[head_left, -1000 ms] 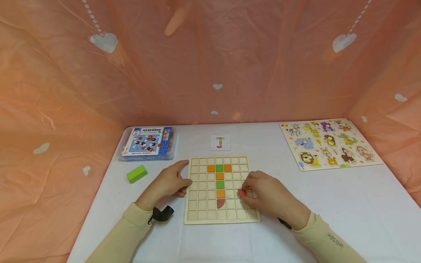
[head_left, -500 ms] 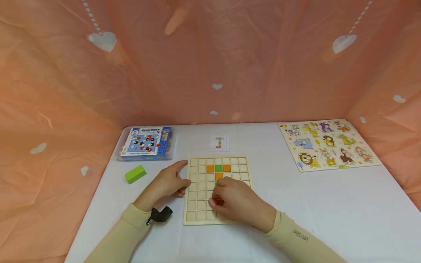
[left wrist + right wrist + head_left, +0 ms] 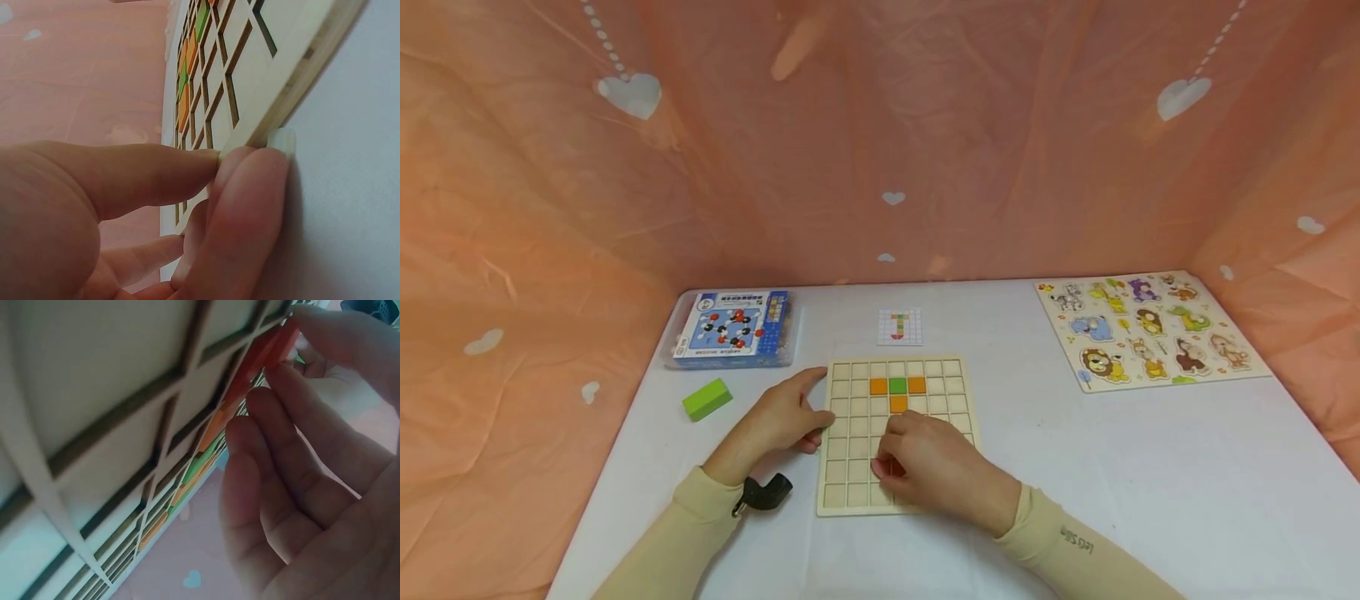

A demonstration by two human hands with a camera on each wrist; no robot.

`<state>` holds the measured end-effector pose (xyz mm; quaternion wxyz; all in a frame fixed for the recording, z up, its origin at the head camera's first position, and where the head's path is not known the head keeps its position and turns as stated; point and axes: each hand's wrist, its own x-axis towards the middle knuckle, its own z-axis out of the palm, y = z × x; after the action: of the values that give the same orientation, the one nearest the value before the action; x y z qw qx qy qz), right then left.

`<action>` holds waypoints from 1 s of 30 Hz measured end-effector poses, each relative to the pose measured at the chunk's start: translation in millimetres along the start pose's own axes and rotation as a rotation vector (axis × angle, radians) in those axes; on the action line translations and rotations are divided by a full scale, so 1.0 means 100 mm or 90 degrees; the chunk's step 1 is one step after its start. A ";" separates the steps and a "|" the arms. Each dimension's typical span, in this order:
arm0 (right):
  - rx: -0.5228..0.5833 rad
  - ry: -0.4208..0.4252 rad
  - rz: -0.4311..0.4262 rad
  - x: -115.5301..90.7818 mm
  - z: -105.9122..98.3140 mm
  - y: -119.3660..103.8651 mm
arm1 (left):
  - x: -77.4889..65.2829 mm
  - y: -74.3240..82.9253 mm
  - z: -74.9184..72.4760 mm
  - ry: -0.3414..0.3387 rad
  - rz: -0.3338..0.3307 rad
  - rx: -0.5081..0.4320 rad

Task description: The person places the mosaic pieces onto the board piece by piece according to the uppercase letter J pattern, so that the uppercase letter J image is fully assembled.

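Note:
My right hand (image 3: 934,462) is over the lower middle of a wooden grid board (image 3: 837,494). In the right wrist view, its thumb and index finger pinch a red tile (image 3: 285,347), edge against the grid, beside a darker red tile (image 3: 240,380) lying in a square. Orange tiles (image 3: 898,404) and a green tile (image 3: 898,386) form the top of a T shape; my right hand hides its lower part in the head view. At the board's left edge my left hand (image 3: 778,417) grips the rim between thumb and curled finger, index finger stretched toward the upper corner.
Behind the board lies a small pattern card (image 3: 900,327). A green block (image 3: 707,400) and a plastic box with a molecule picture (image 3: 730,329) are on the left. An animal puzzle board (image 3: 1150,333) lies at the back right. Orange curtains enclose the table.
My right hand has carried the red tile leftward from the board's right side to its lower middle, then settled slightly lower. My left hand has stayed at the left edge.

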<state>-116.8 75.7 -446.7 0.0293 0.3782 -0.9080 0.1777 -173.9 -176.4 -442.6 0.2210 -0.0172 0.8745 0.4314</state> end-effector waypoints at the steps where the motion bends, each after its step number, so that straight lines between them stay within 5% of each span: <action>1: 0.000 -0.001 0.001 0.00 0.00 0.00 | 0.00 0.00 0.00 -0.001 0.000 0.002; 30: -0.012 0.022 -0.004 0.04 0.00 0.00 | -0.06 -0.01 -0.04 0.011 -0.004 -0.006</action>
<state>-119.3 73.1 -445.9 0.0491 0.3776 -0.9078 0.1758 -169.6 -180.5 -438.7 0.2147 -0.0245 0.8744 0.4345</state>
